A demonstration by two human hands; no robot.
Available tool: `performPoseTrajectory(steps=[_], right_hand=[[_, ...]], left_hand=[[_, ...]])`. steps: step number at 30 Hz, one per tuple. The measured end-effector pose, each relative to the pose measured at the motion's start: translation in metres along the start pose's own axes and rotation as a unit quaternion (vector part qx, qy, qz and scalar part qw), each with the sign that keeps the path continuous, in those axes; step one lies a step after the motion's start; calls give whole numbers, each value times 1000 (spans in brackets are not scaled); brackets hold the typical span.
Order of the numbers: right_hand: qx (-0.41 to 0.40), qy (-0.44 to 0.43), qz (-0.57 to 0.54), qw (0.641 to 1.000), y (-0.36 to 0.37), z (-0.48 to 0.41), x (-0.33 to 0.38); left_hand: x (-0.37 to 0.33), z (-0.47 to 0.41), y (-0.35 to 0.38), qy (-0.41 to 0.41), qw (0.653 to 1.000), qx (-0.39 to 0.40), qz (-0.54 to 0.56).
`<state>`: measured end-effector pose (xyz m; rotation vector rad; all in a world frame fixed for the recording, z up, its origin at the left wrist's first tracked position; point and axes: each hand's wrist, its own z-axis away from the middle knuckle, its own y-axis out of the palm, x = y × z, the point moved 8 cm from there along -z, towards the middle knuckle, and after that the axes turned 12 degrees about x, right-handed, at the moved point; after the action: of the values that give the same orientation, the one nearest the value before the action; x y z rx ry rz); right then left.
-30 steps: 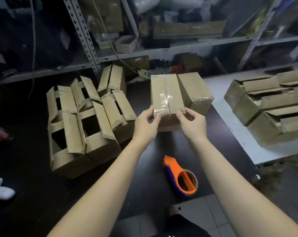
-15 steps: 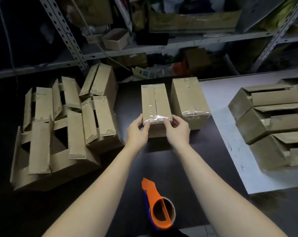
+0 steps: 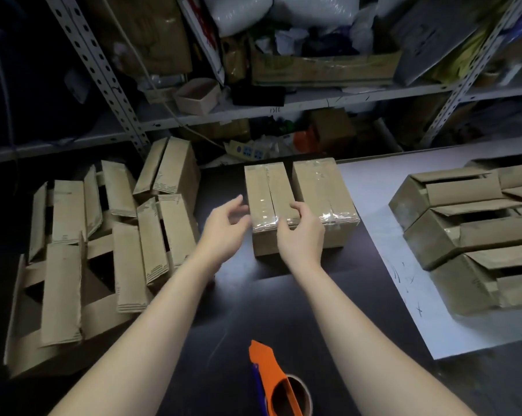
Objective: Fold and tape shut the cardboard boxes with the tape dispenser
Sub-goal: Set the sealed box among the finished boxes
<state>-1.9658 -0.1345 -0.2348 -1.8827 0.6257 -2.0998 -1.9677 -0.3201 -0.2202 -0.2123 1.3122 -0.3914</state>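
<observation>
My right hand point(image 3: 300, 235) grips the taped box point(image 3: 264, 190) at its near edge; my left hand point(image 3: 223, 226) hovers slack-fingered just left of it. I'd rub the tape point(image 3: 265, 222) end flat before letting go.

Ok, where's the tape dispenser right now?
Head view, bottom centre: the tape dispenser lies on the dark table between left forearm and right forearm.

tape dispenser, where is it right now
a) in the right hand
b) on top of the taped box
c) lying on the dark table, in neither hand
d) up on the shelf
c: the orange tape dispenser lies on the dark table at the bottom of the view, while the left hand hovers open beside the taped box and the right hand holds that box's near edge.
</observation>
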Motion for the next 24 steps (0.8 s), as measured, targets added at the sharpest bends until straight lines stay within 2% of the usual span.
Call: performPoseTrajectory(steps=[3,5,7,9,12,14,16,18,22,24], right_hand=[[14,-50,-2,999,20,24,29],[64,-33,-33,997,45,39,39],[135,-12,-68,988,77,58,48],[192,-6,-60,980,110,77,57],[214,18,-22,976,145,101,62],[176,35,21,984,155,111,57],[143,73,35,986,160,118,50],[150,122,16,981,169,125,43],[153,183,-24,971,187,133,33],[143,200,-43,968,193,135,32]], left_hand=[[-17,5,-58,48,998,-33,-16],[-18,12,-110,51,992,-92,-67],[-1,20,-164,8,981,-156,-119],[30,21,-207,-47,972,-180,-144],[68,14,-234,-100,965,-128,-207],[81,8,-231,-103,949,-78,-289],[79,4,-220,-89,914,-39,-393],[69,-2,-209,-47,880,-15,-473],[69,-20,-194,-22,840,40,-541],[67,-28,-190,-18,834,52,-548]])
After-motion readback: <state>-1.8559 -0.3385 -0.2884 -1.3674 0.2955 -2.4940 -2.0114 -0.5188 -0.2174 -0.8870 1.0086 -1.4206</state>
